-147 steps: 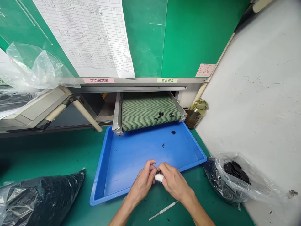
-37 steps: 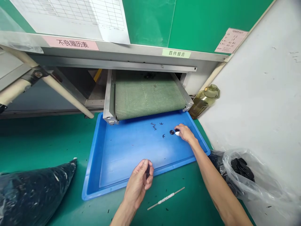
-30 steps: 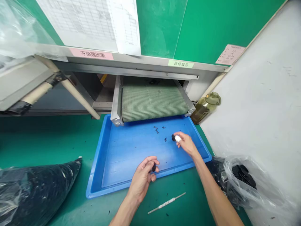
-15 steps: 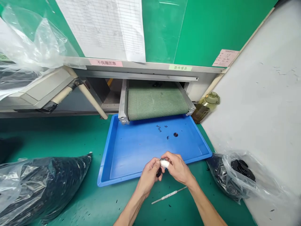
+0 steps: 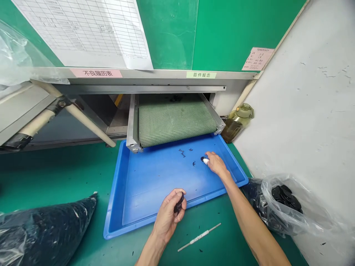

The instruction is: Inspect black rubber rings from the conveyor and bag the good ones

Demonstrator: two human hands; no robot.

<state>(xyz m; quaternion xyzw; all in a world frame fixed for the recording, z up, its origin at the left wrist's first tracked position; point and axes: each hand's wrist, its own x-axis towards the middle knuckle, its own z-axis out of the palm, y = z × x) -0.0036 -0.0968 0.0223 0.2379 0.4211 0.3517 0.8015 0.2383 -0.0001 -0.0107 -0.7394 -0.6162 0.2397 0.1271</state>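
Note:
My left hand (image 5: 169,212) is closed around several small round black plastic discs (image 5: 179,204), just over the near rim of the blue tray (image 5: 155,218). My right hand (image 5: 216,163) reaches into the tray's right side, its fingers pinched at a single black disc (image 5: 202,159) on the tray floor. White tape or a cover wraps one fingertip of that hand. Thin black scraps (image 5: 182,153) lie left of the disc. On the green table in front of the tray is a thin white-handled tool (image 5: 199,237).
A green conveyor belt (image 5: 174,122) ends over the tray's far edge, with dark pieces far back on it. An olive bottle (image 5: 239,122) stands against the right wall. An open plastic bag of black discs (image 5: 285,199) sits at right; a filled bag (image 5: 47,229) lies at left.
My right hand has left my left hand and moved forward and right to the disc in the tray. My left hand keeps its discs. The view has shifted slightly to the right.

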